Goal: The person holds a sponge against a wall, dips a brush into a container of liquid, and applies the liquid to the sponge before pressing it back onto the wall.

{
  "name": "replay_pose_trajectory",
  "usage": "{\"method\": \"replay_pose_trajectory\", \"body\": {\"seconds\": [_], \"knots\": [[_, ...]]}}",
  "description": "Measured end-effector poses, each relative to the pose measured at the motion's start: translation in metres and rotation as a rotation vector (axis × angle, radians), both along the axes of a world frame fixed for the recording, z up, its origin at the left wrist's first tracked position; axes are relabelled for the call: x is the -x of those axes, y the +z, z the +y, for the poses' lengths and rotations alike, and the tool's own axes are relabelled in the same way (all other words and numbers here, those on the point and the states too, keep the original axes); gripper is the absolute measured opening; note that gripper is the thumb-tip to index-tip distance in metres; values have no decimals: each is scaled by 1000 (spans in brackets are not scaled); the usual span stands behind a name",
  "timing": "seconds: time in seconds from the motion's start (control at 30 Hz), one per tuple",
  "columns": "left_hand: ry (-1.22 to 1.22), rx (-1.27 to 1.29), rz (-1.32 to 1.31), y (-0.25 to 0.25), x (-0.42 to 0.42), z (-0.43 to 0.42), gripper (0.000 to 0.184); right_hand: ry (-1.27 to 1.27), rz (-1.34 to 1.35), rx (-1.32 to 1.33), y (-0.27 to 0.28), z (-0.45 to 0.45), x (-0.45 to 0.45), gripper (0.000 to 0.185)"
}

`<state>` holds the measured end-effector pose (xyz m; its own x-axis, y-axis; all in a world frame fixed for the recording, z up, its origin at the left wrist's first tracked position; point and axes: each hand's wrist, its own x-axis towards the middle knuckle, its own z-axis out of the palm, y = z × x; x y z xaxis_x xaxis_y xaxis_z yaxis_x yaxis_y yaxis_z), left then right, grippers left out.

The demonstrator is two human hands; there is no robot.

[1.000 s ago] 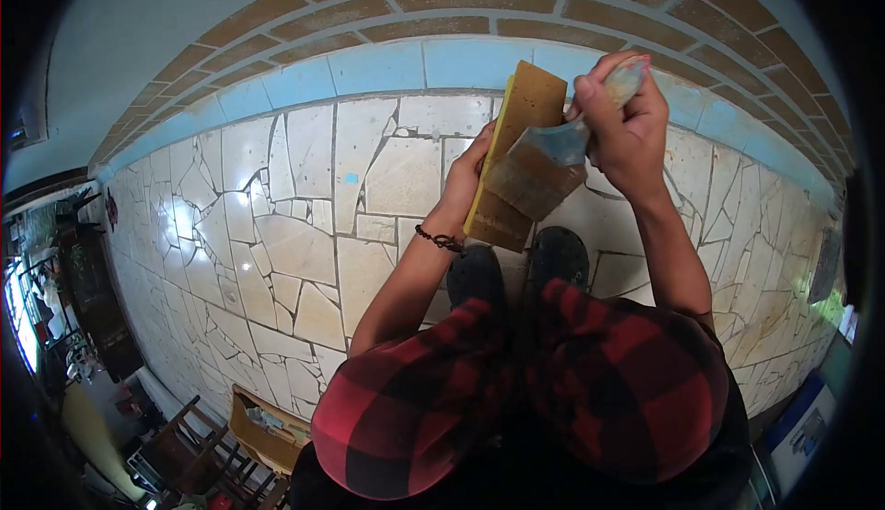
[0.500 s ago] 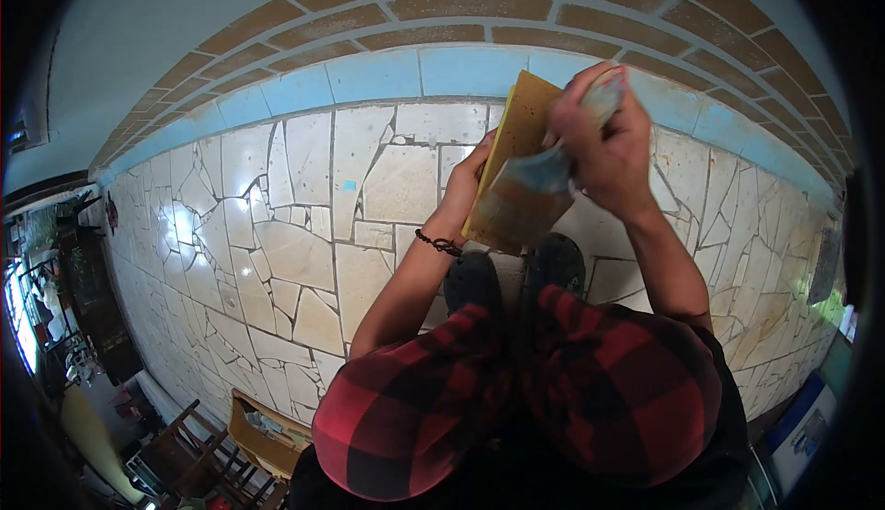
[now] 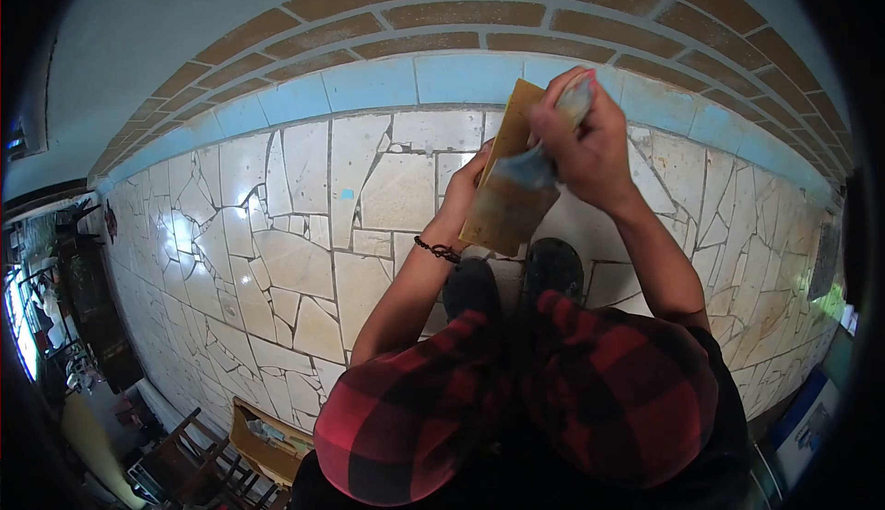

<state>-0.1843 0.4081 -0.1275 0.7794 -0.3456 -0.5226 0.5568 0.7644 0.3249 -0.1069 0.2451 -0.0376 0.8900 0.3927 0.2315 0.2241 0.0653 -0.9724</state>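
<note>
A flat, rectangular yellow-brown board (image 3: 518,118) is held tilted above my shoes, gripped along its left edge by my left hand (image 3: 461,196), which wears a dark braided bracelet. The fingers of that hand are partly hidden behind the board. My right hand (image 3: 595,150) is wrapped round the handle of a wide paintbrush (image 3: 527,169) with blue paint stains. Its brownish bristles, blurred, lie over the board's face; whether they press on it is hard to tell.
Underfoot is a floor of irregular pale stone tiles (image 3: 396,187). Ahead runs a light blue baseboard (image 3: 369,84) below a wall with brown brick shapes (image 3: 461,17). A wooden box (image 3: 267,441) and a dark wooden chair (image 3: 184,455) stand lower left. Black shoes (image 3: 553,270) are beneath my hands.
My right hand and the paintbrush have shifted left and slightly down across the board. The board has moved slightly too, and my left hand keeps its hold.
</note>
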Motion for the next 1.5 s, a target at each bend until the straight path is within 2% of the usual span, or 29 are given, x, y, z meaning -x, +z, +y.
{"method": "replay_pose_trajectory", "body": {"seconds": [0.03,0.13,0.17,0.27,0.3,0.4,0.43,0.53,0.57,0.67,0.7,0.8,0.83,0.93,0.97,1.07,1.1,1.23,1.3,1.33,1.37,1.47,1.5], "knots": [[3,-5,1,0,2,1,46,-28,-1,-97,-2,0,-5,16],[5,0,-37,-6,2,3,46,-19,39,-107,8,-3,-1,16],[2,17,-73,-13,1,4,46,23,55,-185,9,3,5,17],[-21,83,-81,-25,1,8,46,98,-95,29,2,5,10,17],[-30,107,-64,-26,0,9,46,46,-33,2,-1,6,7,17],[-2,-85,-45,-10,4,8,46,-55,68,-94,4,0,-10,16],[0,-48,-43,-12,4,9,46,-75,26,-110,6,0,-12,16],[-1,39,-45,-25,5,9,46,32,59,-74,6,4,0,16],[-6,47,-50,-25,3,8,46,83,79,-155,5,11,7,17],[-22,30,-31,-13,2,8,47,-10,-107,30,-4,7,-6,17],[-27,19,-16,-7,4,8,47,-51,-18,38,-1,3,-13,17],[-20,-75,-47,-7,5,10,47,-116,-45,-82,8,4,-20,18],[-18,-54,-69,-10,4,10,47,-82,14,-101,10,3,-15,19],[-11,-6,-111,-21,1,8,48,84,-113,-44,-3,14,4,19],[-9,-2,-109,-20,0,7,48,68,-149,-13,-1,16,5,20],[2,-80,-96,-6,3,8,48,-89,-32,42,-7,3,-18,19],[2,-119,-93,0,4,8,48,-112,-27,-45,-6,3,-23,19],[1,56,-88,-18,6,11,47,-7,34,-139,9,7,-7,17],[20,148,-76,-20,3,10,47,64,-89,-46,1,12,3,16],[11,76,-88,-20,4,10,47,101,-149,-1,-3,14,5,16],[3,5,-96,-8,4,9,47,35,-125,33,-7,10,0,17],[-3,-140,-138,3,9,9,47,-147,-65,-47,-8,-5,-27,17],[-5,-177,-161,4,8,9,47,-169,-130,-64,1,-8,-32,18]]}}
